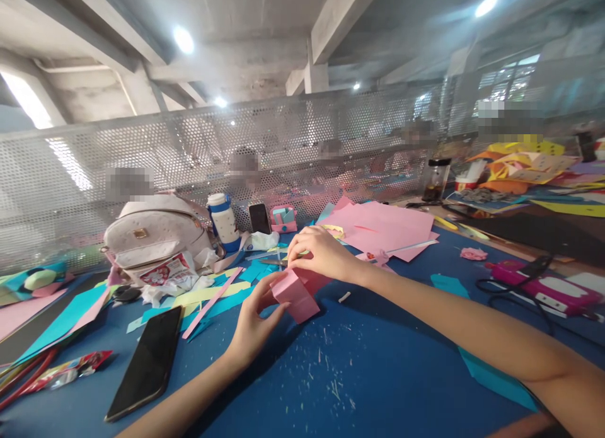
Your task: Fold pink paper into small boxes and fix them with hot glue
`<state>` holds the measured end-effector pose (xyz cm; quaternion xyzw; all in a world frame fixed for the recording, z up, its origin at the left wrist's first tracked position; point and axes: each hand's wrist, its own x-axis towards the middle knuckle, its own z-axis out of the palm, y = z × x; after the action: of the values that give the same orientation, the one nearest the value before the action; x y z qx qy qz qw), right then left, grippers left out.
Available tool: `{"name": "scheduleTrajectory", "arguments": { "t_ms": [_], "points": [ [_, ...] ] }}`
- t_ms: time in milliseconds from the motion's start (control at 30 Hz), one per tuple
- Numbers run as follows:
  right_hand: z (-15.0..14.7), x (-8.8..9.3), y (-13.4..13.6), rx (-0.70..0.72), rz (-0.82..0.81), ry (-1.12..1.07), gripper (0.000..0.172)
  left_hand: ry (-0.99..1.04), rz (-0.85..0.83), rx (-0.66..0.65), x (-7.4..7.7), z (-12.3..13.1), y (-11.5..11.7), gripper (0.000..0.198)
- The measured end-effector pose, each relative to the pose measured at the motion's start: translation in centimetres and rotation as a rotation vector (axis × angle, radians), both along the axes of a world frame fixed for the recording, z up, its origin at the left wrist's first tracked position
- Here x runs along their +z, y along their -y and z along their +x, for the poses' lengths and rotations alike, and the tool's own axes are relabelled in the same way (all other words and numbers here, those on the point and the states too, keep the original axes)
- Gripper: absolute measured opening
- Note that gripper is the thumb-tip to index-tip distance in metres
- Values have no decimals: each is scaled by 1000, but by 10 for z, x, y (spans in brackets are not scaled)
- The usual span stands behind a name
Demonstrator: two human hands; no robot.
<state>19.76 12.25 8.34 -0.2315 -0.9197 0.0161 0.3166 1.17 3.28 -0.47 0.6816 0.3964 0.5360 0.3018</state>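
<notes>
A pink folded-paper box stands tilted between my hands, over the blue tabletop. My left hand grips its near left side, thumb in front and fingers behind. From above, my right hand bends over the box's far upper edge with its fingers curled together. Its fingertips are partly hidden, and a pink flap shows under the palm. Behind my hands lie scissors among blue and yellow paper scraps. A small white scrap rests right of the box.
A black phone lies at the left, with a pale backpack and a blue-white bottle beyond. Pink sheets spread behind my right arm. At the right sits a magenta device with a black cord. A perforated metal screen closes the back.
</notes>
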Motion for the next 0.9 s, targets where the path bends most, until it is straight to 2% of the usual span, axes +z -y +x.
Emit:
{"name": "scheduleTrajectory", "arguments": {
  "t_ms": [300, 567, 900],
  "points": [
    [6, 5, -2, 45, 12, 90, 8, 35, -7, -25, -3, -1, -1, 47],
    [3, 4, 0, 22, 24, 44, 9, 78, -27, -76, -7, -1, -3, 48],
    [4, 4, 0, 22, 50, 49, 11, 100, -44, -95, -4, 1, 0, 44]
  ]
}}
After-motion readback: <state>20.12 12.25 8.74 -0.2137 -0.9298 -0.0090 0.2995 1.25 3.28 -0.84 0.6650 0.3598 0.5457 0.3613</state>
